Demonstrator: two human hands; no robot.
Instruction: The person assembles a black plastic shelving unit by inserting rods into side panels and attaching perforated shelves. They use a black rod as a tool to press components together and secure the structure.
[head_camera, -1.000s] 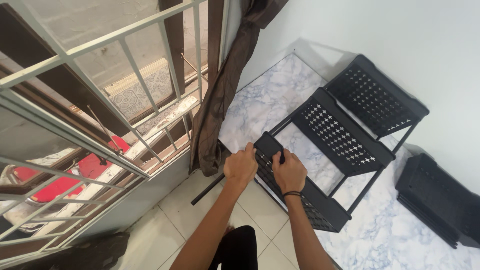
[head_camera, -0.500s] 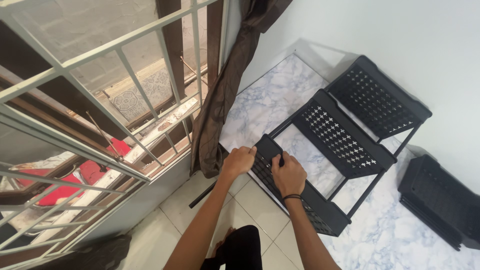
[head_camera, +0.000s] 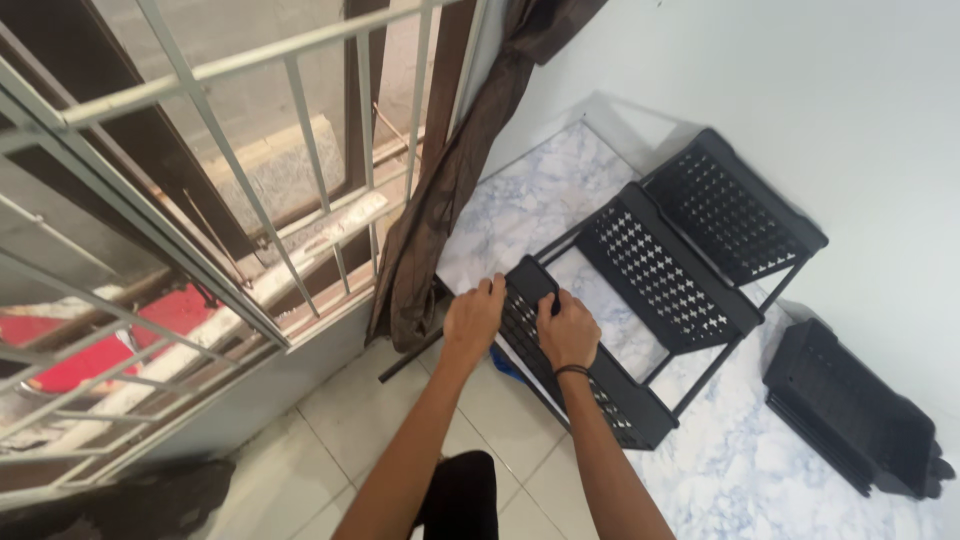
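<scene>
A black perforated plastic rack (head_camera: 660, 270) with three shelves joined by thin black rods lies tilted on a marble-patterned sheet. Both hands grip its nearest shelf (head_camera: 600, 385) at the upper end. My left hand (head_camera: 475, 315) holds the shelf's left corner, fingers curled over the edge. My right hand (head_camera: 568, 330), with a dark band at the wrist, clasps the same shelf just to the right.
A separate black shelf tray (head_camera: 850, 410) lies against the white wall at right. A brown curtain (head_camera: 450, 190) hangs beside a white metal window grille (head_camera: 250, 170). A thin black rod (head_camera: 410, 355) lies on the beige floor tiles (head_camera: 330, 420).
Both hands stay on the nearest shelf; the left hand has shifted slightly onto its corner. The view has moved a little closer and leftward.
</scene>
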